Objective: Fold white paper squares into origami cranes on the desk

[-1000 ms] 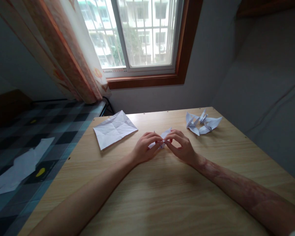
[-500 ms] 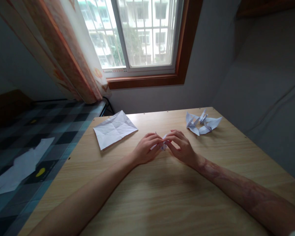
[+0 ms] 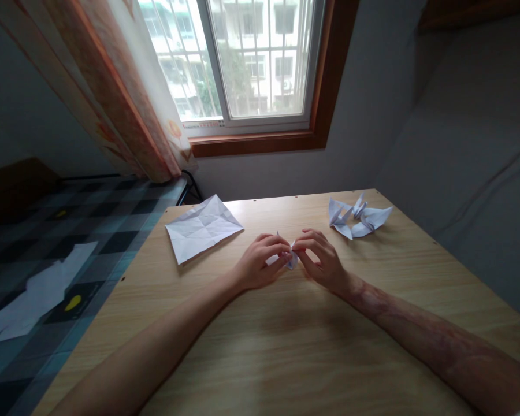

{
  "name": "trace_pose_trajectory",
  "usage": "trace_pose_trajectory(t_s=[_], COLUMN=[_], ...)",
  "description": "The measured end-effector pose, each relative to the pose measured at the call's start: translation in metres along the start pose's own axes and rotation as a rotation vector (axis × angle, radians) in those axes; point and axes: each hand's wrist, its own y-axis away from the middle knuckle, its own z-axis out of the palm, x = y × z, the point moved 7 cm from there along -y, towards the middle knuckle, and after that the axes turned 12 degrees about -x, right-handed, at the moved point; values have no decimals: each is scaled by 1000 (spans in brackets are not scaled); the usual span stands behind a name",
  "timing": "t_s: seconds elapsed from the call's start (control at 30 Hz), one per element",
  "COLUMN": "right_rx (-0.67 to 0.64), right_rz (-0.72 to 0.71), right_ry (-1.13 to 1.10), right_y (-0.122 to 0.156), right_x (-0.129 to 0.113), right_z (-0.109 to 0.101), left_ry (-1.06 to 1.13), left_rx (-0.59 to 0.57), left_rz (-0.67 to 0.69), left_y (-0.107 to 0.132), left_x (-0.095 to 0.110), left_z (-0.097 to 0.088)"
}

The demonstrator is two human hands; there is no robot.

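Between my hands is a small piece of folded white paper (image 3: 292, 261), mostly covered by the fingers. My left hand (image 3: 264, 260) is closed on its left part, thumb below and fingers above. At the other side, my right hand (image 3: 320, 257) pinches the paper with thumb and fingertips. A thin white point of the paper sticks up behind the left fingers. Both hands are low over the wooden table (image 3: 260, 346). The exact shape of the fold cannot be made out.
A creased white sheet (image 3: 203, 228) lies at the table's back left. Several folded paper cranes (image 3: 359, 216) sit together at the back right. Torn white paper (image 3: 43, 289) rests on the checked bed (image 3: 125, 202) to the left. A window and curtain are beyond the table.
My right fingertips have shifted slightly to the right, and a little more of the folded paper shows between the hands. The left hand has hardly moved.
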Motion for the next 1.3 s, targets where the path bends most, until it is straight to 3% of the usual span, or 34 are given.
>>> trace_pose_trajectory(t_s=[0.47, 0.87, 1.3], right_rx=[41, 32, 24], right_rz=[-12, -17, -9], right_ry=[54, 48, 93], right_y=[4, 2, 2], right_x=[2, 0, 1], right_z=[-2, -6, -4], left_ry=[372, 379, 393], left_rx=[114, 110, 117], left_rz=[-104, -104, -192], left_y=[-8, -2, 0], left_x=[-2, -12, -15], left_z=[-7, 1, 5])
